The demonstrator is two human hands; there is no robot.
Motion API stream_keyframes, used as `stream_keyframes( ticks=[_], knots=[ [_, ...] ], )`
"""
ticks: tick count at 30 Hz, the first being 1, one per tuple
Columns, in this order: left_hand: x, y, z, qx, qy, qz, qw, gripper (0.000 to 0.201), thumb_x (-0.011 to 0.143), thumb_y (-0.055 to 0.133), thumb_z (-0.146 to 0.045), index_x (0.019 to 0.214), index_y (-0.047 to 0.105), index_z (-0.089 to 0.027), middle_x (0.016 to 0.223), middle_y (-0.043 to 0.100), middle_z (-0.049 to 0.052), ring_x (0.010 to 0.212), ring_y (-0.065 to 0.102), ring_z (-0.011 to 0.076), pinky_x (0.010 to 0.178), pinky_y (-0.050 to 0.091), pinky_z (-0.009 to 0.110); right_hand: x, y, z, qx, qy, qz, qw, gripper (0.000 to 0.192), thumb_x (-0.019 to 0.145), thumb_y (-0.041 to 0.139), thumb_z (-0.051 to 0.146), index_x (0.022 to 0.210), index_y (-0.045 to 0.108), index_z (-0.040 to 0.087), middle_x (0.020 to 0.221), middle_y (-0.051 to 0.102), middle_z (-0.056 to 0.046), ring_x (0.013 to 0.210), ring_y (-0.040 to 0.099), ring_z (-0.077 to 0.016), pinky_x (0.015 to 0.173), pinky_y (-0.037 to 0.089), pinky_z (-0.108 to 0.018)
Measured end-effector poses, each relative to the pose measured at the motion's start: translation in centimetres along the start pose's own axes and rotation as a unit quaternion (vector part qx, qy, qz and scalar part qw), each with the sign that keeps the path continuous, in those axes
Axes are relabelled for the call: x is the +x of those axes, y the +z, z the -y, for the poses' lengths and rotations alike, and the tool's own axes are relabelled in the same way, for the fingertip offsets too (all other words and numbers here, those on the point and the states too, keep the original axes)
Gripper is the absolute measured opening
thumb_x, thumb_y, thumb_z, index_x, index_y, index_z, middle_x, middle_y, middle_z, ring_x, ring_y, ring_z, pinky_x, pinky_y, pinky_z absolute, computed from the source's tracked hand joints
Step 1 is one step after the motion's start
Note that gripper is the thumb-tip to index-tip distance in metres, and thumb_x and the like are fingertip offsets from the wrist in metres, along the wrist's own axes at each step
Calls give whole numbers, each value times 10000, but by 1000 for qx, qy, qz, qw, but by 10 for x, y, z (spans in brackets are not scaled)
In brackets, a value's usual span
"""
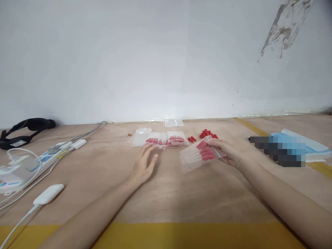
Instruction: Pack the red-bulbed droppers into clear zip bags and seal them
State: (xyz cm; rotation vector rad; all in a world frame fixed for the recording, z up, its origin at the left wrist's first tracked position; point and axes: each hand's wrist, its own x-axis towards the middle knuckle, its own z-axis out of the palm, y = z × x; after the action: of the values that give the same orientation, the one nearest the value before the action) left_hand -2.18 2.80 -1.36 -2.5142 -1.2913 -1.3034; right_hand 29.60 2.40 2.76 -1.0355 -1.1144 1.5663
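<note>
Clear zip bag [197,158] of red caps in right hand [228,152]

Two bare forearms enter from the lower edge, sleeveless as far as the frame shows. The left hand [144,165] and the right hand [228,152] carry no gloves, rings, watches or bands; fingers slender, nails short and unpainted.
</note>
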Motion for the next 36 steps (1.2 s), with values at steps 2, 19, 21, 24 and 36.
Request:
stream_keyframes(
  ticks=[2,19,21,24,36],
  knots=[
    [6,0,24,61,-42,-40,996,320,891,383,-311,1160,498,-182,1222,470,92,1186,406,229,1019,326,418,8,0,7,52,-34,-47,997,117,760,516,172,773,629,145,742,680,-66,657,637,-157,643,533,-275],
    [28,-18,105,262,-229,222,911,537,871,302,-509,1298,435,-214,1458,183,92,1340,110,311,1049,176,485,96,130,-33,103,-37,-121,987,131,763,523,102,663,466,166,594,568,22,612,588,-76,648,509,-199],
    [16,-30,105,277,-220,229,907,563,872,280,-524,1302,430,-193,1460,168,96,1342,107,300,1055,185,464,85,119,-34,45,-13,-88,995,117,731,573,117,634,510,136,578,582,-10,563,586,-99,592,511,-228],
    [-8,-52,106,287,-186,234,910,574,871,289,-501,1299,435,-148,1445,209,93,1338,136,285,1064,205,440,65,89,-36,-42,1,-59,997,121,684,629,151,600,549,115,581,601,-42,486,561,-110,500,478,-239],
    [-91,-116,24,17,0,279,960,362,856,463,-298,1209,508,-362,1261,511,-29,1203,443,207,1003,395,409,51,-3,-18,-651,-116,-250,707,236,781,504,350,841,635,164,954,627,-114,886,567,-222,740,387,-309]
  ],
)
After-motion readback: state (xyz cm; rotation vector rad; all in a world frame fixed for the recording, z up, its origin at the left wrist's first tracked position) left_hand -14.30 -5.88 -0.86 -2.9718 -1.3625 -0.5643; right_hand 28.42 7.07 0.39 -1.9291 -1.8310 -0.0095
